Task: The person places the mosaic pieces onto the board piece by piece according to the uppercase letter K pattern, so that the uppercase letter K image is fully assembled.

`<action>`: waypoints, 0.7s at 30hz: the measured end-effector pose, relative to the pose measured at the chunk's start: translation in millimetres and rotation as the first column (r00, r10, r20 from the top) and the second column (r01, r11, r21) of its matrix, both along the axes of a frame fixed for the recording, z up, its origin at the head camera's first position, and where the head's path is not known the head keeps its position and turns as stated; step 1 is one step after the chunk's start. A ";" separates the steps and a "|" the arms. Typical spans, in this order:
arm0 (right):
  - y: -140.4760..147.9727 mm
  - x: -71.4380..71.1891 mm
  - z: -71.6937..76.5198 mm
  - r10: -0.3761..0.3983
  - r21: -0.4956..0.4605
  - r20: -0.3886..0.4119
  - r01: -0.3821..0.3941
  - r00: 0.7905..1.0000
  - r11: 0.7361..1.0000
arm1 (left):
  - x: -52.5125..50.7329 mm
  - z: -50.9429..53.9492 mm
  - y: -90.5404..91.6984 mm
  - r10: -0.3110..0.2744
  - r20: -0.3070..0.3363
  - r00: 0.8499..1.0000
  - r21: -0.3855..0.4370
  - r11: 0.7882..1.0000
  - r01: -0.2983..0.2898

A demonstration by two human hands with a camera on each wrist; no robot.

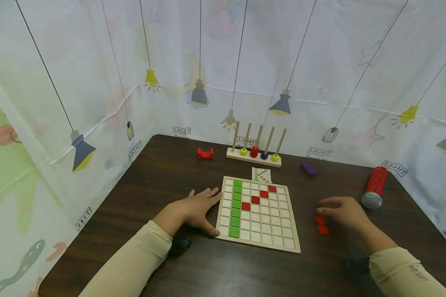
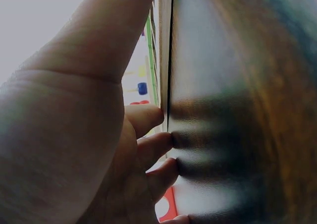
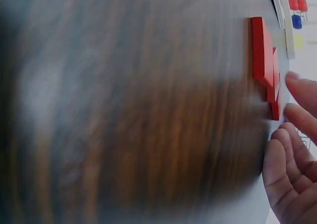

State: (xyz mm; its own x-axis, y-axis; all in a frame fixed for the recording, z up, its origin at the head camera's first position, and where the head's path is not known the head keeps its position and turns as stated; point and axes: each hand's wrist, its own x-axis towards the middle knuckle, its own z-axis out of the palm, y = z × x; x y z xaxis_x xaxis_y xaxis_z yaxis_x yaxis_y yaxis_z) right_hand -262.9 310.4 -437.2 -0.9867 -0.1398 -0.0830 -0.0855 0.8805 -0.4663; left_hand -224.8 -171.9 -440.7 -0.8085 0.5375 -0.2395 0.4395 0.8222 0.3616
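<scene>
A wooden grid board (image 1: 265, 243) lies on the table with white squares, a column of green tiles (image 1: 236, 213) and a diagonal of red tiles (image 1: 255, 200). My left hand (image 1: 197, 208) rests with spread fingers against the board's left edge, thumb at its lower corner. In the left wrist view, fingertips (image 2: 161, 142) touch that edge. To the right of the board, my right hand (image 1: 344, 210) hovers over several loose red tiles (image 1: 323, 229). The right wrist view shows a thumb and finger apart beside the red tiles (image 3: 262, 53), with nothing visible between them; the other fingers are curled.
A small pattern card (image 1: 261, 175) touches the board's far edge. Behind stand a peg stacker (image 1: 254, 157) with coloured beads, a red notched block (image 1: 205, 154) and a purple block (image 1: 309, 169). A red microphone (image 1: 376, 185) lies at the far right. Printed curtains enclose the table.
</scene>
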 end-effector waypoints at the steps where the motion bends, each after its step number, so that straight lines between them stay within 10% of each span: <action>1: 0.3 1.0 0.2 0.006 0.011 0.001 -0.006 1.000 1.000 | 0.1 0.2 0.3 0.001 0.002 1.000 0.001 1.000 -0.001; 21: -19.1 7.1 -0.7 -0.015 -0.069 -0.108 0.008 0.994 0.998 | 3.9 4.8 0.9 0.004 0.013 1.000 0.011 1.000 -0.004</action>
